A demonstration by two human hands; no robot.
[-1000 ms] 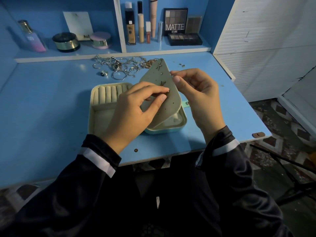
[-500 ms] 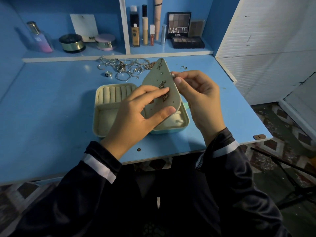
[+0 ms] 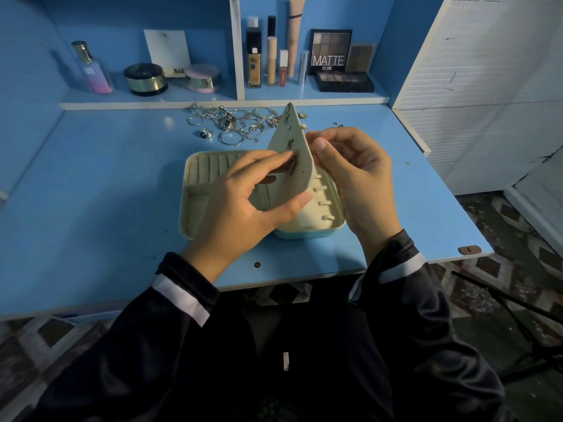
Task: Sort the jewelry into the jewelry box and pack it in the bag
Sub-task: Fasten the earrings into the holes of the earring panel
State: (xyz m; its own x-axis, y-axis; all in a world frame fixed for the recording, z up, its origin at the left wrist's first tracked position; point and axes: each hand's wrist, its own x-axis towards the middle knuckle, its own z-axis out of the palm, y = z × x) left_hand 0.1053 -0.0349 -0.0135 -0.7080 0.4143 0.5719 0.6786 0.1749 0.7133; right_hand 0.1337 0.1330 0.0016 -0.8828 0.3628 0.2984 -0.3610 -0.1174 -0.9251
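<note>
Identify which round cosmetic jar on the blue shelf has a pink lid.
The right-hand round jar, beside the white card; the black jar with the gold band sits left of it.

The left hand (image 3: 243, 202) hides the middle of the box (image 3: 195, 208); what lies under its palm cannot be told. The right hand (image 3: 353, 178), behind the flap (image 3: 292, 166), has its fingertips mostly hidden. Earrings (image 3: 291, 143) on the flap above the left fingers are too small to make out.

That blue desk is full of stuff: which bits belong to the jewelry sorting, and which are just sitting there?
In use:
- jewelry box
- earring flap, held by left hand and right hand
- loose jewelry pile

Lying about:
- perfume bottle
- round jars
- makeup tubes
- eyeshadow palettes
</note>
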